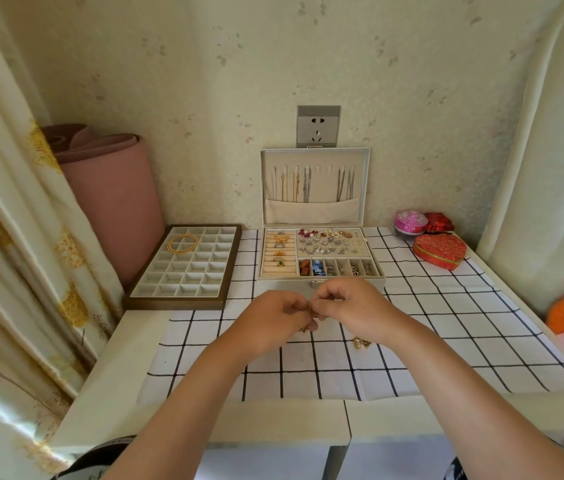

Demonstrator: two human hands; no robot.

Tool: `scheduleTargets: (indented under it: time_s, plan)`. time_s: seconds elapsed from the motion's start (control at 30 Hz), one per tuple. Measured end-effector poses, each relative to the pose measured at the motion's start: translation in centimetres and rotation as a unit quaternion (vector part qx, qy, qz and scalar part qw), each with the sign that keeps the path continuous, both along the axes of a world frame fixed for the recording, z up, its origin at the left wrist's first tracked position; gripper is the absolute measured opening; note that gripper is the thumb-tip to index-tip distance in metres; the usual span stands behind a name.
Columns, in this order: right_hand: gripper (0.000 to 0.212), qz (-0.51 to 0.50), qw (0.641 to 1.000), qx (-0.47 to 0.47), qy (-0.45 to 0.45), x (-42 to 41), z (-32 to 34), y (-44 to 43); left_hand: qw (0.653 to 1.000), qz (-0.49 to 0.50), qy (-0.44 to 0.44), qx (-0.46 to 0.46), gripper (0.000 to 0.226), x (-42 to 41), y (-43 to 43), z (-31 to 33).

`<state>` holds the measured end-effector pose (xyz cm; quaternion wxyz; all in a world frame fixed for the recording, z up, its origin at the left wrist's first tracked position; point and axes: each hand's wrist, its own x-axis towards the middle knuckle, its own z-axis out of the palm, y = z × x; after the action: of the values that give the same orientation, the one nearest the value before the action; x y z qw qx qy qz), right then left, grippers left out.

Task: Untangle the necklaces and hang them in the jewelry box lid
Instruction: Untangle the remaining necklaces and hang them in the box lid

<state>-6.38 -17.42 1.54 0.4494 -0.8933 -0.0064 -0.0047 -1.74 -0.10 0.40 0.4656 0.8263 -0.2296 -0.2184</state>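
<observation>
The necklace [309,310] in work sits near centre, above the checked cloth [447,323], pinched between both hands just in front of the jewelry box [260,254]. Only a short gold stretch shows between the fingertips, with a small gold piece hanging below the left hand; the rest is hidden by the fingers.

Handling, as judged: the chain is fine, light and limp. It will kink or snap if pulled hard, and it slips easily from a loose pinch. Take hold close to either side of the knot and tease the loops apart; do not tug on the free ends. For hanging, grip near the clasp.

Left hand [273,320]: fingers curled inward, tips closed on the necklace. Right hand [350,306]: fingers likewise curled, pinching the same chain from the other side. The fingertips of both hands meet.

A second small gold clump [362,342] lies on the cloth just beside the right wrist; whether it is another tangled chain cannot be told.

The jewelry box lid [262,188] stands upright against the far wall. Several hung chains [306,185] are already in place, and some hooks between them look free.

A compartment tray [176,304] lies left of the box on the table [128,358] and holds gold bangles [182,243].
</observation>
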Motion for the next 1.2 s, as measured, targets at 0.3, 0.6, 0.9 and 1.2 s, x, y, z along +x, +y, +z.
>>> scheduleTargets:
  time_s: [0.3,0.6,0.9,1.2]
  plan:
    - [0.017,-0.022,0.999,0.027,-0.018,-0.2,0.1,-0.1,0.997,0.019,-0.006,-0.070,0.018,0.2,0.3,0.3]
    - [0.017,-0.038,0.996,0.025,-0.078,0.0,-0.4,-0.5,0.992,0.020,0.085,-0.089,0.020,0.1,0.7,1.1]
    - [0.029,-0.032,0.991,-0.048,-0.121,-0.5,-0.1,-0.4,0.989,0.045,0.090,-0.104,0.020,-0.4,0.6,1.5]
    - [0.009,-0.061,0.993,0.043,-0.087,0.2,-1.1,0.6,0.991,0.077,0.039,-0.107,0.022,-0.4,0.4,0.9]
